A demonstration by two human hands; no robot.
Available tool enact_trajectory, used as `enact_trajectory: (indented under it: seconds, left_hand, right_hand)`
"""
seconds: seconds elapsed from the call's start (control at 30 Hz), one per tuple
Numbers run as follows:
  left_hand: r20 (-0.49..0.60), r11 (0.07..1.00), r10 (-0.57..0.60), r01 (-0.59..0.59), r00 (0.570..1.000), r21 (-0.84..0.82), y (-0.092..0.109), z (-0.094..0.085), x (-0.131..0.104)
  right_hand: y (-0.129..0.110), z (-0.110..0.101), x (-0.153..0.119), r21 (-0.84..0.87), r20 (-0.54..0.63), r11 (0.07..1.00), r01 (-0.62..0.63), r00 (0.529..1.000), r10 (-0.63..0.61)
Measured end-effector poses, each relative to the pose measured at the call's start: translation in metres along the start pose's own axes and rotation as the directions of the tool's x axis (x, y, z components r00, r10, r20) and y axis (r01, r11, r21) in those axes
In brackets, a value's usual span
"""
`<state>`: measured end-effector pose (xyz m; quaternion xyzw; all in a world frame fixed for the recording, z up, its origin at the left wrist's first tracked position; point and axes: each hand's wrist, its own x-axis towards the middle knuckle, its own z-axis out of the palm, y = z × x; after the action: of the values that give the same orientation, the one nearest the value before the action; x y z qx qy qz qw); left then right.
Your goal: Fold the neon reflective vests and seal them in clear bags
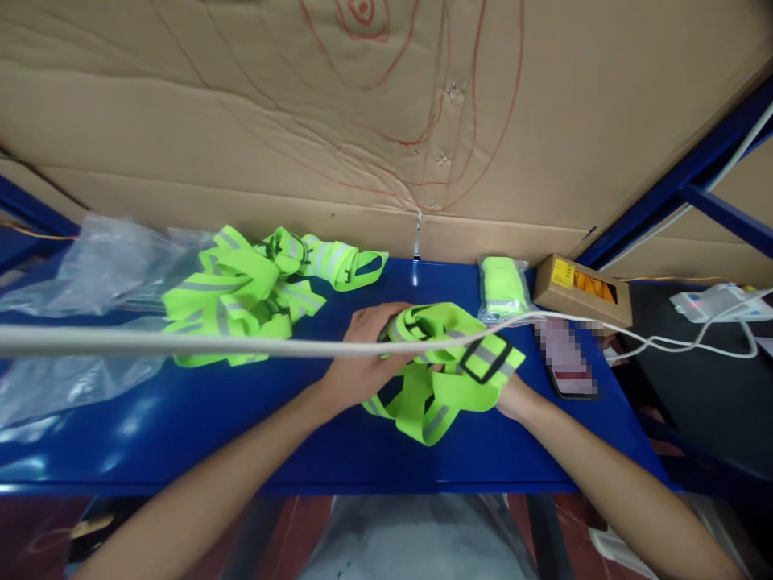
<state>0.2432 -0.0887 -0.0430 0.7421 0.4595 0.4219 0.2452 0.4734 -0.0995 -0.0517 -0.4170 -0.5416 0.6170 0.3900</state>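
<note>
Over the middle of the blue table I hold a loose, looped bundle of neon-yellow reflective strap (431,403) with grey stripes. A black slide buckle (485,359) shows at its right end. My left hand (362,358) is closed on the bundle's left side, its fingertips partly covered by webbing and a cable. My right hand (512,400) grips the bundle from the right and below; most of its fingers are hidden behind the strap.
A heap of similar straps (241,294) lies on the blue table (254,427), beside clear plastic bags (114,266). A white cable (211,345) crosses in front. To the right are a packed strap (503,288), a cardboard box (583,292) and a phone (568,358). Cardboard stands behind.
</note>
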Motion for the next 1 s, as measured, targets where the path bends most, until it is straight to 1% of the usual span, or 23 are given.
enact_trajectory:
  seconds: [0.03, 0.07, 0.1, 0.17, 0.2, 0.23, 0.27, 0.33, 0.4, 0.5, 0.53, 0.6, 0.67, 0.7, 0.73, 0.77, 0.8, 0.83, 0.87, 0.9, 0.93, 0.97, 1.0]
  left_hand:
    - [-0.002, 0.994, -0.063, 0.063, 0.998, -0.085, 0.000, 0.000, 0.001]
    - [0.015, 0.974, -0.122, 0.122, 0.992, -0.193, 0.001, 0.000, 0.001]
    - [0.049, 0.932, -0.179, 0.185, 0.983, -0.312, 0.002, 0.000, 0.002]
    - [0.122, 0.800, -0.279, 0.300, 0.953, -0.520, 0.004, 0.000, 0.003]
    - [0.144, 0.737, -0.319, 0.341, 0.937, -0.584, 0.004, 0.000, 0.004]
    - [0.151, 0.694, -0.361, 0.373, 0.920, -0.616, 0.005, -0.001, 0.005]
    - [0.153, 0.671, -0.401, 0.404, 0.903, -0.622, 0.005, -0.002, 0.006]
    - [0.179, 0.659, -0.461, 0.470, 0.869, -0.587, 0.004, -0.003, 0.008]
    - [0.230, 0.647, -0.501, 0.538, 0.834, -0.540, 0.001, -0.003, 0.009]
    - [0.288, 0.579, -0.562, 0.618, 0.775, -0.533, -0.003, -0.001, 0.011]
    - [0.321, 0.538, -0.577, 0.645, 0.751, -0.543, -0.004, 0.000, 0.011]
    - [0.404, 0.459, -0.579, 0.693, 0.708, -0.556, -0.006, 0.001, 0.012]
    - [0.483, 0.410, -0.545, 0.720, 0.685, -0.560, -0.007, 0.001, 0.010]
    - [0.519, 0.399, -0.521, 0.730, 0.678, -0.554, -0.007, 0.001, 0.009]
    - [0.556, 0.395, -0.492, 0.742, 0.669, -0.543, -0.007, 0.001, 0.007]
    - [0.597, 0.387, -0.464, 0.756, 0.655, -0.528, -0.007, 0.002, 0.005]
    - [0.648, 0.375, -0.437, 0.781, 0.624, -0.500, -0.007, 0.003, 0.003]
    - [0.704, 0.355, -0.414, 0.815, 0.577, -0.458, -0.006, 0.003, 0.002]
    - [0.760, 0.327, -0.396, 0.852, 0.516, -0.409, -0.006, 0.004, 0.001]
    - [0.805, 0.293, -0.380, 0.884, 0.456, -0.363, -0.005, 0.005, 0.000]
    - [0.836, 0.261, -0.365, 0.907, 0.409, -0.329, -0.004, 0.006, 0.000]
    - [0.853, 0.239, -0.354, 0.919, 0.383, -0.313, -0.003, 0.006, 0.000]
    - [0.859, 0.232, -0.343, 0.921, 0.379, -0.313, -0.002, 0.006, 0.000]
  right_hand:
    - [0.002, -0.001, 0.000, 0.038, 0.000, 0.999, -0.016, 1.000, 0.016]
    - [0.005, -0.003, 0.001, 0.069, -0.038, 0.997, -0.021, 0.999, 0.023]
    - [0.007, -0.005, 0.002, 0.089, -0.092, 0.996, -0.019, 0.995, 0.027]
    - [0.010, -0.012, 0.006, 0.091, -0.206, 0.996, -0.002, 0.978, 0.021]
    - [0.010, -0.016, 0.008, 0.079, -0.256, 0.997, 0.016, 0.967, 0.004]
    - [0.010, -0.020, 0.010, 0.057, -0.302, 0.997, 0.046, 0.953, -0.027]
    - [0.010, -0.023, 0.012, 0.024, -0.344, 0.996, 0.091, 0.936, -0.077]
    - [0.008, -0.028, 0.015, -0.102, -0.417, 0.977, 0.189, 0.883, -0.215]
    - [0.007, -0.029, 0.015, -0.268, -0.424, 0.933, 0.238, 0.841, -0.337]
    - [0.007, -0.023, 0.010, -0.491, -0.345, 0.826, 0.277, 0.809, -0.477]
    - [0.008, -0.019, 0.008, -0.569, -0.310, 0.767, 0.296, 0.787, -0.533]
    - [0.008, -0.013, 0.002, -0.721, -0.225, 0.608, 0.334, 0.717, -0.660]
    - [0.007, -0.008, -0.004, -0.828, -0.073, 0.409, 0.383, 0.650, -0.756]
    - [0.006, -0.006, -0.006, -0.852, 0.035, 0.310, 0.422, 0.636, -0.771]
    - [0.004, -0.005, -0.007, -0.853, 0.150, 0.225, 0.470, 0.635, -0.758]
    - [0.003, -0.004, -0.008, -0.836, 0.259, 0.169, 0.521, 0.647, -0.717]
    - [0.002, -0.004, -0.009, -0.811, 0.341, 0.150, 0.566, 0.665, -0.664]
    - [0.000, -0.004, -0.009, -0.786, 0.385, 0.170, 0.594, 0.687, -0.616]
    - [0.000, -0.005, -0.008, -0.765, 0.393, 0.220, 0.605, 0.709, -0.585]
    - [-0.001, -0.006, -0.007, -0.745, 0.377, 0.285, 0.604, 0.733, -0.567]
    - [-0.002, -0.007, -0.006, -0.724, 0.353, 0.350, 0.594, 0.755, -0.552]
    - [-0.002, -0.009, -0.005, -0.703, 0.331, 0.405, 0.584, 0.774, -0.540]
    - [-0.002, -0.010, -0.004, -0.687, 0.314, 0.447, 0.574, 0.788, -0.529]
